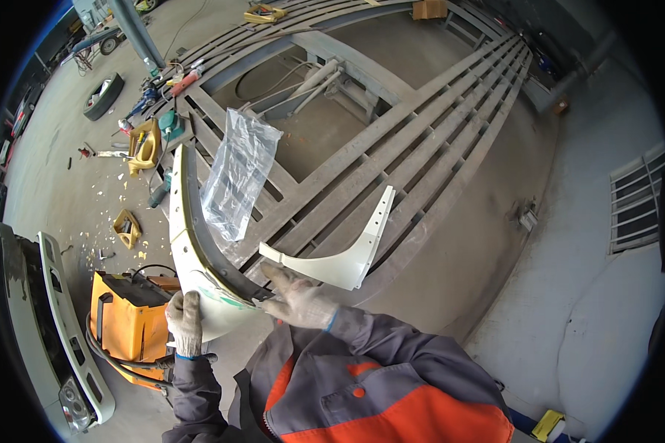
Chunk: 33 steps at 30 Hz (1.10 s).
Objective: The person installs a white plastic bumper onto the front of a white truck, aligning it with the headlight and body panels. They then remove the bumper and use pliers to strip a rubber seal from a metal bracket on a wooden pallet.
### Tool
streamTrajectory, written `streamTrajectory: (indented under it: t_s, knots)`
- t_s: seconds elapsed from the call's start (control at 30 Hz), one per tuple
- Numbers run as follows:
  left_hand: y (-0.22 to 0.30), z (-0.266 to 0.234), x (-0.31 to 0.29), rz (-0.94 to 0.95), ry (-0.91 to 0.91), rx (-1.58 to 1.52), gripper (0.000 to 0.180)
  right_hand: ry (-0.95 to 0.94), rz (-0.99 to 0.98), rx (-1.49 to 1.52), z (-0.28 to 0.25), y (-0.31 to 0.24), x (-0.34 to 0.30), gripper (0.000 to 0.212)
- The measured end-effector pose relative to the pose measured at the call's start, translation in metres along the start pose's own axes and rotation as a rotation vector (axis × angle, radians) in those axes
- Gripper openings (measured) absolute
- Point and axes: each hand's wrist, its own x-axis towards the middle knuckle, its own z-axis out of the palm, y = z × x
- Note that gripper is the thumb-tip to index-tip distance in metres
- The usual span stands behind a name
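A long curved cream-white vehicle body panel point(192, 273) with a dark inner flange stands at an angle before me, its lower end close to my body. My gloved left hand point(185, 323) is closed on its lower outer edge, thumb on top. At the panel's other lower corner, beside green marks, is my gloved right hand point(301, 299), its fingers spread; whether they touch the panel is hard to tell. A smaller curved white panel point(347, 264) with holes along one edge lies on the slatted metal frame just beyond my right hand. Clear plastic sheeting point(238, 173) rests beside the large panel.
The slatted metal frame point(421, 125) stretches away ahead. At left stand an orange machine point(122, 317) with cables and a white vehicle front point(74, 340). Yellow tool holders point(146, 148), a green power tool point(171, 125) and a tyre point(103, 97) lie farther off. A grey wall rises at right.
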Motion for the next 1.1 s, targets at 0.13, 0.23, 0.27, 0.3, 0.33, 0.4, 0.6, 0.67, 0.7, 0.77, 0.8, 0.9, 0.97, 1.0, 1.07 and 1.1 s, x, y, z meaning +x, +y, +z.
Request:
streamTrajectory:
  t_s: [0.13, 0.23, 0.27, 0.3, 0.33, 0.4, 0.6, 0.67, 0.7, 0.77, 0.8, 0.9, 0.97, 1.0, 1.07, 1.1]
  knots:
    - [-0.001, 0.003, 0.000, 0.012, -0.043, 0.034, 0.050, -0.353, 0.223, 0.037, 0.026, -0.005, -0.010, 0.090]
    - [-0.015, 0.000, 0.002, 0.091, -0.123, 0.127, 0.054, -0.204, 0.248, 0.044, 0.038, 0.014, -0.015, 0.087]
    - [-0.021, 0.002, -0.001, 0.106, -0.138, 0.095, 0.059, -0.104, 0.210, 0.017, 0.042, 0.020, -0.017, 0.076]
    - [-0.013, 0.007, -0.001, 0.101, -0.167, 0.101, 0.060, 0.042, 0.079, 0.164, 0.031, 0.016, -0.017, 0.068]
    - [-0.002, 0.014, -0.005, 0.116, -0.187, 0.081, 0.061, 0.094, 0.087, 0.349, 0.028, 0.013, -0.011, 0.060]
    - [-0.004, 0.027, -0.012, 0.134, -0.252, 0.110, 0.060, 0.187, 0.148, 0.518, 0.011, -0.006, 0.001, 0.043]
    - [0.022, 0.046, -0.015, -0.028, -0.401, -0.075, 0.054, 0.250, 0.030, 0.446, -0.008, -0.017, 0.017, 0.027]
    - [0.033, 0.047, -0.007, -0.121, -0.434, -0.329, 0.064, 0.210, -0.041, 0.461, -0.003, -0.018, 0.018, 0.028]
    - [0.038, 0.050, -0.002, -0.200, -0.434, -0.500, 0.063, 0.193, -0.054, 0.398, 0.002, -0.015, 0.016, 0.027]
    - [0.049, 0.055, 0.012, -0.348, -0.436, -0.836, 0.061, 0.166, -0.082, 0.281, 0.013, 0.001, 0.014, 0.025]
    - [0.044, 0.054, 0.019, -0.418, -0.450, -0.987, 0.058, 0.115, -0.033, 0.395, 0.006, -0.010, 0.017, 0.025]
    - [0.032, 0.052, 0.022, -0.421, -0.425, -0.963, 0.054, 0.052, -0.034, 0.282, -0.004, -0.019, 0.021, 0.025]
    - [0.021, 0.055, 0.022, -0.392, -0.368, -0.981, 0.052, 0.067, -0.079, 0.085, -0.010, -0.030, 0.025, 0.029]
    - [0.022, 0.054, 0.019, -0.378, -0.342, -0.984, 0.051, 0.041, -0.064, 0.031, -0.013, -0.033, 0.023, 0.031]
    - [0.017, 0.054, 0.016, -0.329, -0.288, -0.947, 0.049, -0.026, -0.061, -0.005, -0.014, -0.034, 0.023, 0.034]
    - [0.020, 0.053, 0.014, -0.340, -0.263, -0.962, 0.047, -0.069, -0.065, 0.016, -0.013, -0.034, 0.022, 0.037]
